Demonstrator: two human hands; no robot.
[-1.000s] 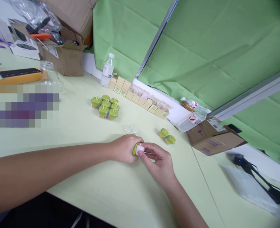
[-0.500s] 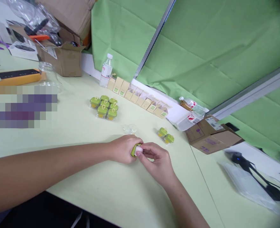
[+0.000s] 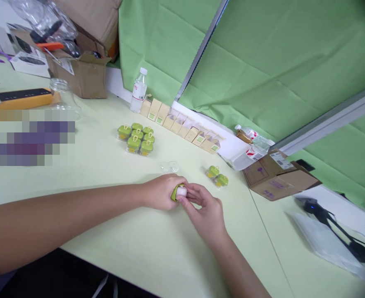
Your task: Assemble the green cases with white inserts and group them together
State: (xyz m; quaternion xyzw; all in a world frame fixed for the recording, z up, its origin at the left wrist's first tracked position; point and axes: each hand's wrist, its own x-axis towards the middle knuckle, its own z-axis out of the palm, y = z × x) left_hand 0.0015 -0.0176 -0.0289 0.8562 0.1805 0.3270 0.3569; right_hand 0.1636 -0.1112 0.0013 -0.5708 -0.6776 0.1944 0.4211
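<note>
One upright bottle (image 3: 139, 92) has seven green-lidded containers (image 3: 134, 142) in front, two more (image 3: 222, 179) farther right, one clear jar (image 3: 60, 95) to its left; well before it, two hands (image 3: 161, 191), one green-and-white piece (image 3: 181, 191).

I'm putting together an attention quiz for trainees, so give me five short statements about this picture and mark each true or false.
1. The left hand grips a green piece. True.
2. The right hand touches nothing. False: it pinches the white piece.
3. The right-hand group of green-lidded containers numbers two. True.
4. The clear bottle beside the row of small boxes lies on its side. False: it stands upright.
5. The fabric backdrop is red. False: it is green.
</note>
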